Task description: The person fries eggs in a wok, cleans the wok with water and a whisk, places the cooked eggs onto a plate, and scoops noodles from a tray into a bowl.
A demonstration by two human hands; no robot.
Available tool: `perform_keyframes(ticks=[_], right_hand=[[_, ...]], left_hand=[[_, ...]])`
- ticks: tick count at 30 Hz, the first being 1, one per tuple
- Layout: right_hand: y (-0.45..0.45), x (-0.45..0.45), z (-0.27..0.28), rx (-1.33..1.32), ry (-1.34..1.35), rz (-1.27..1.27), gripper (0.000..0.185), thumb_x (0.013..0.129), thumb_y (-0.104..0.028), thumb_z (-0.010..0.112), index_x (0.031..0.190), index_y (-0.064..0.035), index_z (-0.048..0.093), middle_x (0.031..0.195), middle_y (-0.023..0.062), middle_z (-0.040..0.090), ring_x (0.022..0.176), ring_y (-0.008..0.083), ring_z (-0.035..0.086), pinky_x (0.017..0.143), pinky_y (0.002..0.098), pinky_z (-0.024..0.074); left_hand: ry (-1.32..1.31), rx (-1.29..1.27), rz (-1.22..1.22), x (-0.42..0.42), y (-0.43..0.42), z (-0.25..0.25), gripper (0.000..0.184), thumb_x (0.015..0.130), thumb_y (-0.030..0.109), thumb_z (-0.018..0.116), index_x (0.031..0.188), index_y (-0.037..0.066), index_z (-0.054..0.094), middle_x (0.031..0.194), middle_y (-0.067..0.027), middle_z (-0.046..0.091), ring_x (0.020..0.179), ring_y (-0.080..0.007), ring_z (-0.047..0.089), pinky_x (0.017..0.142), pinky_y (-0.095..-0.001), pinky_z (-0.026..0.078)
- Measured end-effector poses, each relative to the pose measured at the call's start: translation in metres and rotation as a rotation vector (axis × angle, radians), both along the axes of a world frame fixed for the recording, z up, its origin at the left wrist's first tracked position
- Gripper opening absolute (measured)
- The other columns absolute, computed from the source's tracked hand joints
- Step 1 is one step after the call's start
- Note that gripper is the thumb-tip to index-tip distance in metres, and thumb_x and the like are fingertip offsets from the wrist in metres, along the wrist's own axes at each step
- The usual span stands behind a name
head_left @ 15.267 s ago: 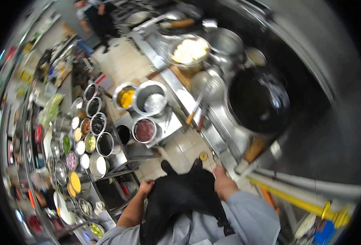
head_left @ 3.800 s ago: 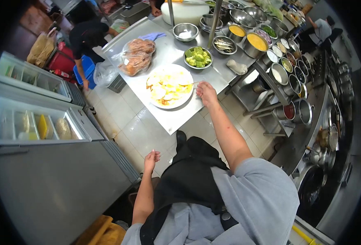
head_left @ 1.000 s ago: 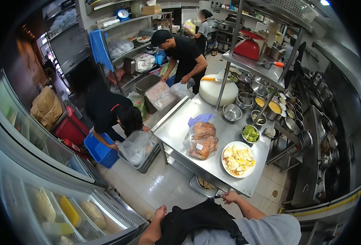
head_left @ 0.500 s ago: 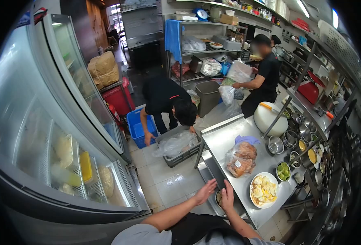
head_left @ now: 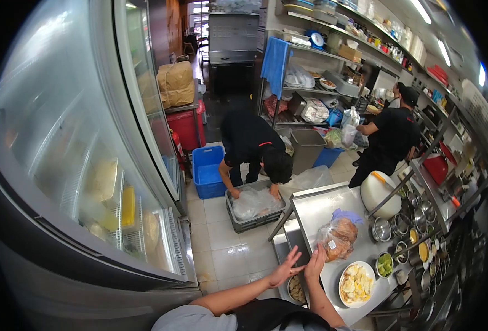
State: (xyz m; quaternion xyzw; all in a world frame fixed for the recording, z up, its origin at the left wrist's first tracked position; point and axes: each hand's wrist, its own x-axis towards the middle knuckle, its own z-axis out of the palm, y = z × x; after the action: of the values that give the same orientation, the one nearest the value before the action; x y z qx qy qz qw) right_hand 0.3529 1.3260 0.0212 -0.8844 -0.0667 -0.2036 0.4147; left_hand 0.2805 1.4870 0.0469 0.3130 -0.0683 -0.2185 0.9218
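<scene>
My left hand is raised with its fingers spread, palm toward my right hand, and holds nothing. Close beside it, my right hand is up at the table's edge with its fingers stretched out and nothing in them. Just past my right hand lies a clear bag of browned food on the steel table. A white plate heaped with egg-like food stands nearer to me, with a bowl of green vegetables to its right.
A co-worker bends over a grey crate of plastic bags, beside a blue bin. Another person in black holds bags behind the table. A glass-door fridge fills the left side. Metal bowls stand at the right.
My view has swung toward the shelves and hallway. My hands, apart a second ago, are now raised close together. The standing co-worker has turned away with the bags.
</scene>
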Motion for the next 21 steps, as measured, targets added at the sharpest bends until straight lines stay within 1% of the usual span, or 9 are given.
perform_keyframes(ticks=[4,8,10,14,15,18,19,20,21], right_hand=[[0.002,-0.002,0.004,0.095,0.115,0.059,0.042,0.102,-0.027,0.046,0.127,0.0042,0.057,0.123,0.0238,0.061,0.116,0.033,0.058,0.102,0.0397,0.042],[0.001,-0.004,-0.013,0.224,0.35,0.192,0.038,0.1,-0.029,0.053,0.121,0.001,0.063,0.103,0.0179,0.07,0.097,0.0229,0.066,0.089,0.0334,0.0495],[0.009,-0.011,-0.007,0.08,0.476,0.215,0.035,0.097,-0.032,0.059,0.114,-0.002,0.068,0.088,0.0131,0.071,0.086,0.0163,0.067,0.082,0.0306,0.0514],[0.012,-0.018,-0.022,-0.077,0.517,0.4,0.031,0.094,-0.032,0.063,0.11,-0.0059,0.071,0.087,0.0113,0.072,0.08,0.0173,0.068,0.076,0.0319,0.053],[0.014,-0.019,-0.018,-0.147,0.512,0.457,0.032,0.094,-0.033,0.063,0.108,-0.0051,0.071,0.087,0.013,0.072,0.079,0.0207,0.07,0.074,0.0334,0.0538],[0.012,-0.023,-0.018,-0.197,0.552,0.564,0.035,0.092,-0.035,0.064,0.105,-0.0033,0.07,0.089,0.0192,0.07,0.082,0.0285,0.071,0.074,0.0371,0.054],[0.012,-0.026,-0.012,-0.193,0.582,0.574,0.035,0.093,-0.035,0.064,0.107,-0.0031,0.07,0.092,0.0194,0.071,0.085,0.0286,0.071,0.077,0.0372,0.0542],[0.011,-0.027,-0.013,-0.189,0.634,0.53,0.035,0.092,-0.034,0.064,0.108,-0.0032,0.07,0.094,0.019,0.071,0.086,0.0285,0.071,0.078,0.037,0.0542],[0.009,-0.03,-0.016,-0.184,0.683,0.494,0.036,0.092,-0.034,0.063,0.109,-0.0032,0.07,0.095,0.0185,0.072,0.088,0.0284,0.071,0.08,0.0368,0.0543]], left_hand=[[0.111,0.402,0.145,0.004,0.042,-0.061,0.088,0.093,0.074,0.035,0.158,0.027,-0.001,0.166,-0.007,-0.002,0.149,-0.0339,0.02,0.117,-0.0512,0.017],[0.149,0.897,0.199,-0.008,0.084,-0.179,0.097,0.092,0.07,0.045,0.157,0.007,0.01,0.161,-0.0225,0.015,0.147,-0.0367,0.022,0.118,-0.044,0.022],[0.226,1.183,0.166,-0.027,0.109,-0.221,0.107,0.086,0.072,0.052,0.154,-0.002,0.015,0.157,-0.029,0.02,0.146,-0.0397,0.024,0.118,-0.0416,0.024],[0.478,1.457,-0.082,-0.075,0.153,-0.281,0.112,0.082,0.072,0.057,0.152,-0.007,0.016,0.152,-0.0341,0.028,0.141,-0.0424,0.032,0.117,-0.0447,0.027],[0.39,1.561,-0.174,-0.091,0.163,-0.337,0.102,0.086,0.066,0.056,0.151,-0.004,0.022,0.147,-0.0328,0.036,0.137,-0.0428,0.038,0.116,-0.0444,0.028],[-0.101,1.802,-0.346,-0.128,0.185,-0.369,0.05,0.093,0.032,0.057,0.136,0.008,0.054,0.124,-0.0203,0.063,0.113,-0.0441,0.059,0.107,-0.0426,0.041],[0.319,1.576,-0.361,-0.123,0.187,-0.307,0.059,0.091,0.036,0.06,0.136,-0.001,0.051,0.124,-0.0246,0.063,0.114,-0.0418,0.06,0.102,-0.0411,0.045],[0.336,1.691,-0.3,-0.137,0.194,-0.372,0.07,0.089,0.041,0.062,0.134,-0.01,0.046,0.124,-0.0306,0.06,0.118,-0.0406,0.058,0.101,-0.0398,0.046],[0.731,1.487,-0.117,-0.134,0.186,-0.317,0.079,0.088,0.044,0.063,0.133,-0.017,0.041,0.127,-0.0348,0.056,0.122,-0.0407,0.056,0.101,-0.0405,0.045]])
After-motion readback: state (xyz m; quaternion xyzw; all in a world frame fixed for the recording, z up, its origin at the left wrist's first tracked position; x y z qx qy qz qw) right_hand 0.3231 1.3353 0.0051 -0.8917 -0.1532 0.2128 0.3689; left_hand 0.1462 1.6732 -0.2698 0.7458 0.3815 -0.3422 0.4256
